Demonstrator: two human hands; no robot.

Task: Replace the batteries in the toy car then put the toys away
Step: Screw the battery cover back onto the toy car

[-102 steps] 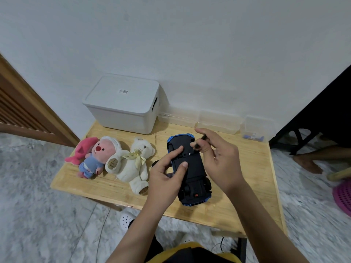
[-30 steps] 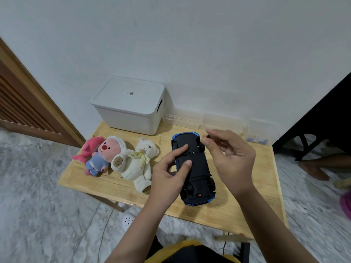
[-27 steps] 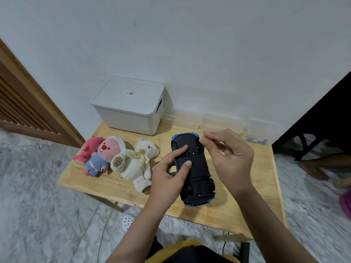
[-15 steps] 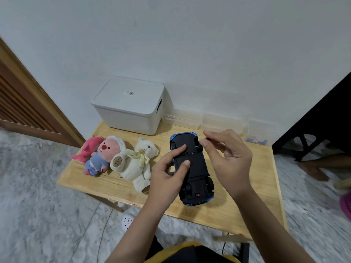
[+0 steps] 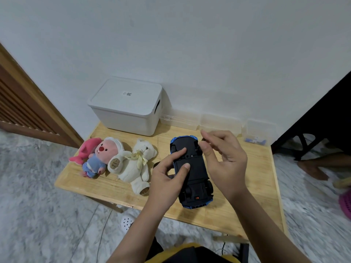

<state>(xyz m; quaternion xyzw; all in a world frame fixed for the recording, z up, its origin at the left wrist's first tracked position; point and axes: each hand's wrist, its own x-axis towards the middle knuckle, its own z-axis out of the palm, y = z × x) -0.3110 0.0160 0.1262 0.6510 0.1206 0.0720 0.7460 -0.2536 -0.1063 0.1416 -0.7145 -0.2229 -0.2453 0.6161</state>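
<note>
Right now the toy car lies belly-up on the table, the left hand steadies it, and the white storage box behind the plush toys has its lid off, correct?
Not quite. The head view shows the white storage box with its lid on, closed. The rest holds: the toy car lies belly-up on the table, the left hand steadies it, and the box stands behind the plush toys.

White wall [image 5: 190,44]; grey marble floor [image 5: 38,215]; slatted wooden door [image 5: 22,111].
</note>
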